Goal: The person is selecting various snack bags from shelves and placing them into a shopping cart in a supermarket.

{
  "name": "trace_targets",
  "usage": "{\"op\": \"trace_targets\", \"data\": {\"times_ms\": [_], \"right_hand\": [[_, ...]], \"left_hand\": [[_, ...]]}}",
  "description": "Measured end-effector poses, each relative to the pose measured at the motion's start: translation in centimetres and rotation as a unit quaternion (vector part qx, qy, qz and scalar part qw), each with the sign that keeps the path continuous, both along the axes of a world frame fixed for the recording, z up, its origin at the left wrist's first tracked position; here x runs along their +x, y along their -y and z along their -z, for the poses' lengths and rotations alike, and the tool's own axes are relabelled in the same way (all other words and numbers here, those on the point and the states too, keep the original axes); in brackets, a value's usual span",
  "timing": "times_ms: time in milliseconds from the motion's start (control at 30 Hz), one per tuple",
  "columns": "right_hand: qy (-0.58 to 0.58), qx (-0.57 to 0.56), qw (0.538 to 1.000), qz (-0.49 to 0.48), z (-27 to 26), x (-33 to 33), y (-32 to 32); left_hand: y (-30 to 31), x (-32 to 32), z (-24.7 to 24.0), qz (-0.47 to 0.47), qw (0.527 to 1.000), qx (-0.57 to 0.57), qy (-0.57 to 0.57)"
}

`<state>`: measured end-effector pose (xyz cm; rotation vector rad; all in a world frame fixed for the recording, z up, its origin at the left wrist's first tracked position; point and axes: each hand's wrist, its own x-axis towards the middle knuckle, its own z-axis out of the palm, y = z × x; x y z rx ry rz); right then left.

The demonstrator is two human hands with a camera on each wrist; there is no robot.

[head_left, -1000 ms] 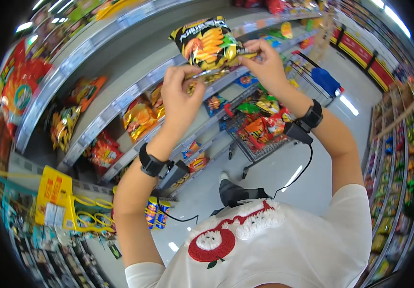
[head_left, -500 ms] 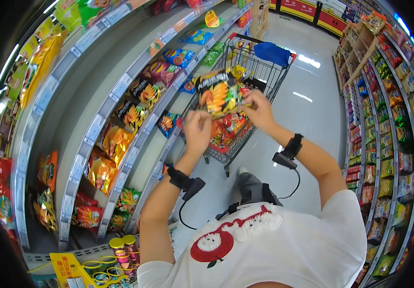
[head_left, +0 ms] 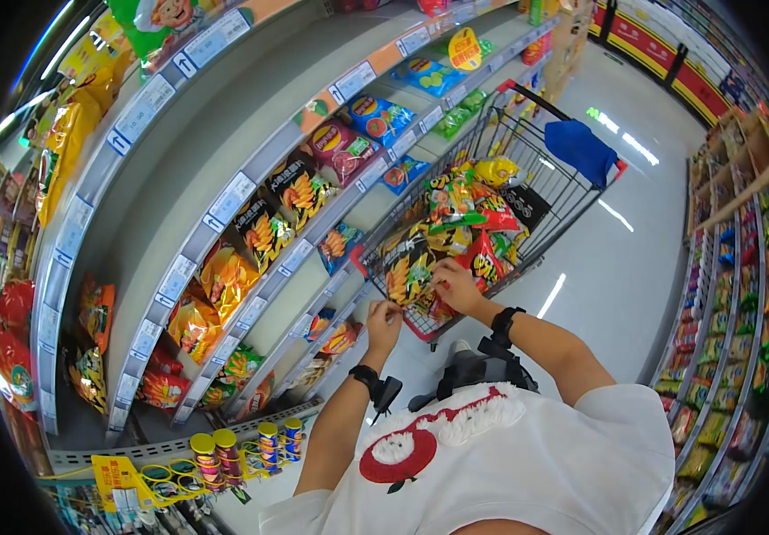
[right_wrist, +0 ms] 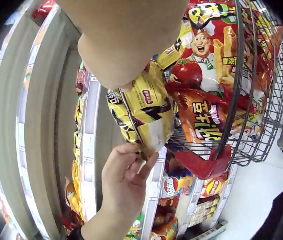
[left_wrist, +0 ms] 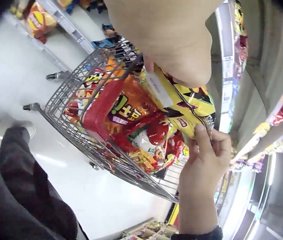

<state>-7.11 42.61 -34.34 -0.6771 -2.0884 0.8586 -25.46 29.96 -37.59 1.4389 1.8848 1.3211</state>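
We hold the black-and-yellow snack bag [head_left: 405, 272] just over the near rim of the cart [head_left: 580, 201]. Our left hand [head_left: 384, 318] and right hand [head_left: 456, 287] each pinch one corner of it. Only the wrist views show its yellow back. Snack shelves [head_left: 224, 205] stand left of the cart, and a glossy floor [head_left: 616, 267] is under it.

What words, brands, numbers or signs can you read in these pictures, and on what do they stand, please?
Nothing reads clearly enough to quote.
Held snack bag: lettering warped, unreadable.
Red bag in the cart: Chinese characters, too blurred to make out.
Shelf price labels: too small.
Round yellow sign: blurred.
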Motion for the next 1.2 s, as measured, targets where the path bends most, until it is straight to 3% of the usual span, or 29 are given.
{"op": "trace_targets", "data": {"times_ms": [67, 167, 233, 400, 500, 600, 633, 667, 700, 800, 933, 1100, 1200], "right_hand": [[0.020, -0.004, 0.999, -0.036, 0.4, -0.1, -0.8], [0.061, 0.005, 0.996, -0.064, 1.1, 0.2, -1.6], [0.070, 0.028, 0.996, -0.044, 2.0, 0.2, -2.2], [0.073, 0.026, 0.997, -0.013, 2.7, 0.6, -2.0], [0.061, 0.059, 0.996, 0.020, 2.5, 0.4, -1.6], [0.077, 0.090, 0.992, 0.044, 0.7, -0.8, -1.4], [0.073, 0.110, 0.991, 0.031, -0.3, -1.3, -1.3], [0.070, 0.127, 0.989, 0.022, -1.3, -2.1, -1.2], [0.058, 0.136, 0.989, -0.014, -2.3, -3.0, -1.1], [0.038, 0.135, 0.985, -0.103, -5.1, -6.4, 0.6], [-0.037, 0.159, 0.972, -0.166, -7.8, -13.2, 3.5], [-0.158, 0.224, 0.925, -0.265, -18.3, -23.8, 8.5], [-0.210, 0.214, 0.889, -0.346, -25.9, -30.2, 11.7]], "left_hand": [[0.2, 0.4, 1.4, -0.013, 0.998, -0.048, -0.043], [0.4, 1.7, 2.7, -0.015, 0.998, -0.062, 0.009], [0.7, 2.2, 2.7, -0.023, 0.997, -0.072, 0.029], [0.1, 1.9, 3.3, -0.018, 0.993, -0.107, -0.044], [-0.1, 1.7, 5.1, -0.029, 0.993, -0.111, 0.011], [0.5, 0.9, 5.9, 0.035, 0.994, -0.096, -0.031], [0.7, 1.2, 4.4, 0.028, 0.992, -0.074, -0.102], [0.8, 1.3, 4.2, 0.018, 0.992, -0.053, -0.117], [1.0, 1.0, 4.1, 0.021, 0.991, -0.101, -0.084], [2.4, 1.5, 0.0, -0.066, 0.984, -0.149, -0.067], [3.4, -2.2, -5.5, -0.003, 0.997, -0.081, 0.001], [9.1, -11.1, -17.0, -0.108, 0.990, 0.019, -0.089], [14.7, -18.2, -24.4, -0.172, 0.957, 0.169, -0.162]]}}
